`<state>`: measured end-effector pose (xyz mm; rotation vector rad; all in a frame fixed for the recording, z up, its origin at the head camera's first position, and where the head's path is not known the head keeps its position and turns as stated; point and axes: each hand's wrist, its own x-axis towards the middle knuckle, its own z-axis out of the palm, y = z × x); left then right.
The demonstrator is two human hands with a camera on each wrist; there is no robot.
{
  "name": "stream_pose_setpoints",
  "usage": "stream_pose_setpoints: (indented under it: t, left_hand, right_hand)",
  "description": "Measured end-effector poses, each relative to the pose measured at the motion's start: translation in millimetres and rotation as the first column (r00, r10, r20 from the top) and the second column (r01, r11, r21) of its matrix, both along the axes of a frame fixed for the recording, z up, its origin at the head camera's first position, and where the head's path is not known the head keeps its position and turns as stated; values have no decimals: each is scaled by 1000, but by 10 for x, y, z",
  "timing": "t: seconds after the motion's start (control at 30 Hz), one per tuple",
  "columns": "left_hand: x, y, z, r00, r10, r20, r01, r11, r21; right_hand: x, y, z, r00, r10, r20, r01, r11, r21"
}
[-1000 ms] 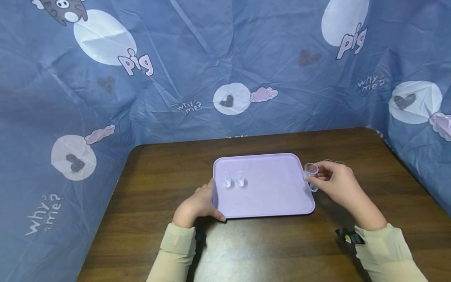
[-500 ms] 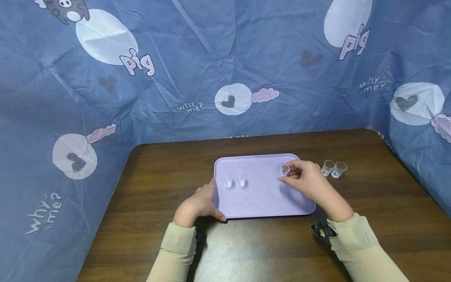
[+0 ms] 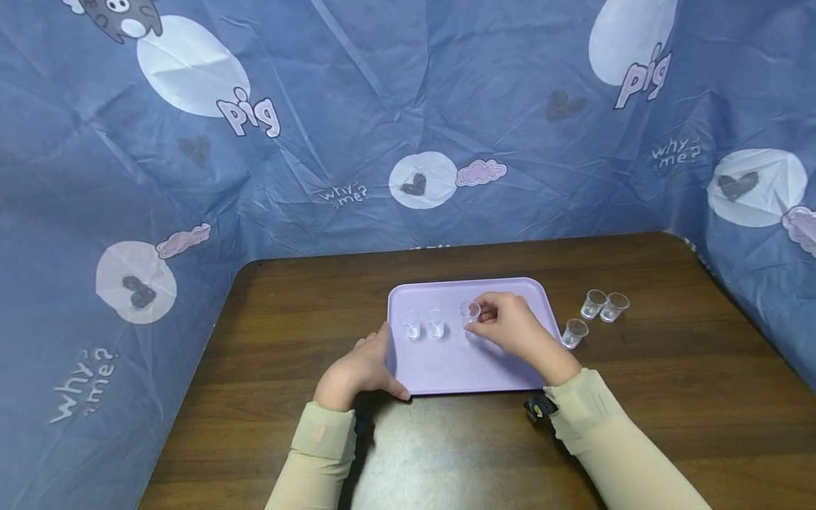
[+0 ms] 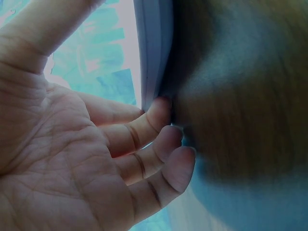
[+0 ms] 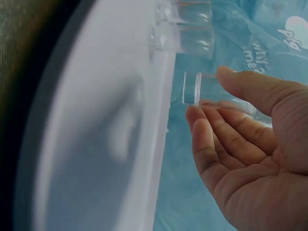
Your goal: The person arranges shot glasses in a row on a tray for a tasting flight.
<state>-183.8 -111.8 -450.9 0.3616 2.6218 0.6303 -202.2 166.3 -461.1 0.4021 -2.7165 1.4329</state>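
Note:
My right hand [image 3: 513,329] pinches a small clear shot glass [image 3: 469,312] between thumb and fingers, upright over the middle of the lilac tray [image 3: 472,375]. In the right wrist view, the held shot glass [image 5: 209,89] shows a gap between its thick base and the tray [image 5: 96,144]. Left of it, two more shot glasses [image 3: 411,326] stand side by side on the tray. My left hand [image 3: 357,368] rests at the tray's front left corner, thumb along the front edge. In the left wrist view, its loosely bent fingers [image 4: 159,113] touch the tray's side [image 4: 156,43].
Three more clear shot glasses [image 3: 574,333] stand on the brown wooden table [image 3: 293,312], just right of the tray. A blue printed cloth [image 3: 357,106] hangs behind the table and along both sides.
My right hand has carried the shot glass leftward from beyond the tray's right edge to over its middle, uncovering the three glasses on the right. The left hand has stayed in place.

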Motion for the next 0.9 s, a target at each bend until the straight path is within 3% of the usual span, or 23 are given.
stream_pose_setpoints:
  t: [0.57, 0.9]
  left_hand:
    - [-6, -7, -37, 1000, -5, -5, 5, 1000, -14]
    - [-12, -1, -36, 1000, -3, -9, 3, 1000, 1]
  right_hand:
    - [-104, -136, -208, 1000, -6, 27, 5, 999, 37]
    - [-108, -145, -212, 999, -5, 31, 4, 999, 38]
